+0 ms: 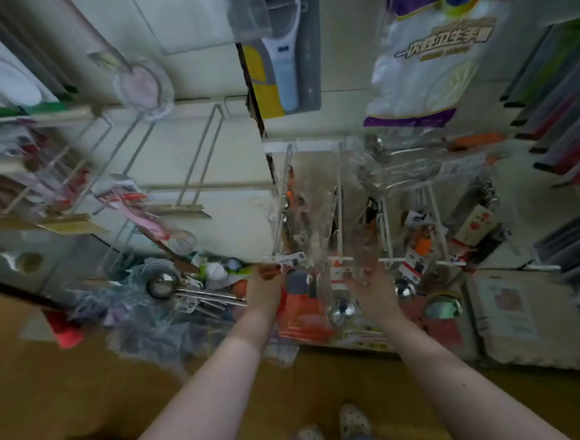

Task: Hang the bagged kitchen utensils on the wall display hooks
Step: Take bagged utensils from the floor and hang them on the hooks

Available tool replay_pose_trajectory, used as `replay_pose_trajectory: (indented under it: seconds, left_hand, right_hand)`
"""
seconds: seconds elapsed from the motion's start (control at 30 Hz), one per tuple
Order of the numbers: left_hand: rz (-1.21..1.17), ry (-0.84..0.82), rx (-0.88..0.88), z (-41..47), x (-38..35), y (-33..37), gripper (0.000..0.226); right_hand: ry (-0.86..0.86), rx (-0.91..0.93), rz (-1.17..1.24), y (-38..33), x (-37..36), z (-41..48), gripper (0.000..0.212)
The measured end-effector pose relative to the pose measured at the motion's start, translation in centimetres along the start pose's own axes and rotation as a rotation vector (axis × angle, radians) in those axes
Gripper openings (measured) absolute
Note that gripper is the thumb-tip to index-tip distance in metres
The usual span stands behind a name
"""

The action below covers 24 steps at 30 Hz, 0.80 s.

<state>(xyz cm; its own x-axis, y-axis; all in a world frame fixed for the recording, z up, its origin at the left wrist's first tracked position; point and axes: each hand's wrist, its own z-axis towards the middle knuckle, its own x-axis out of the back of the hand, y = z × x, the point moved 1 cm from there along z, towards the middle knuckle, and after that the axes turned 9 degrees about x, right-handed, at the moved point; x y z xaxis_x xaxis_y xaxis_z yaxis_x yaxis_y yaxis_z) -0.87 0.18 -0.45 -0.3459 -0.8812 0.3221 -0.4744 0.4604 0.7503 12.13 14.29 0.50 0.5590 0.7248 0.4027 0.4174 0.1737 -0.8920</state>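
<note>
Left grip (265,281) is raised to the front end of a white wire hook (277,232), just under its tag (289,258), with the fingers curled in a narrow pinch on the near edge of a clear bag (303,215); blur makes the hold hard to read closely. That bag hangs along the hook towards the wall, and a utensil with an orange handle shows dimly through it. Right grip (372,284) is wide, fingers spread and pointing up, their tips touching the lower end of a second bag (363,235) on the next hook to the right. More bagged utensils hang further right, near a cross rail (418,258). Above them on the wall are a glove pack (431,48) and a carded peeler (283,65). To the left, bare hooks (204,150) jut from the wall. Below the hands lies a heap of bagged goods, among them a steel ladle (162,283) to the left and another ladle (343,310) between the forearms. Wooden floor (53,391) shows beneath, with two pale shoes (354,421) at the bottom edge.
</note>
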Motion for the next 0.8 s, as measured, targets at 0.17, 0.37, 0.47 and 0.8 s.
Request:
replay_pose_trajectory:
  seconds: [0.17, 0.37, 0.47, 0.8]
  left_hand:
    - [0.036, -0.058, -0.043, 0.8, 0.2, 1.0, 0.020]
    - [0.219, -0.058, -0.159, 4.1, 0.8, 2.7, 0.053]
    - [0.126, -0.128, -0.073, 5.3, 1.3, 3.7, 0.062]
    - [0.180, -0.266, -0.126, 8.4, -0.3, 5.6, 0.056]
  right_hand:
    - [0.012, 0.025, -0.012, -0.2, -0.4, 0.9, 0.023]
    - [0.124, 0.021, -0.086, -1.0, -0.9, 1.1, 0.053]
    - [0.221, -0.016, -0.034, -1.5, -1.9, 1.0, 0.058]
    - [0.334, -0.166, 0.064, -0.5, -3.8, 2.0, 0.078]
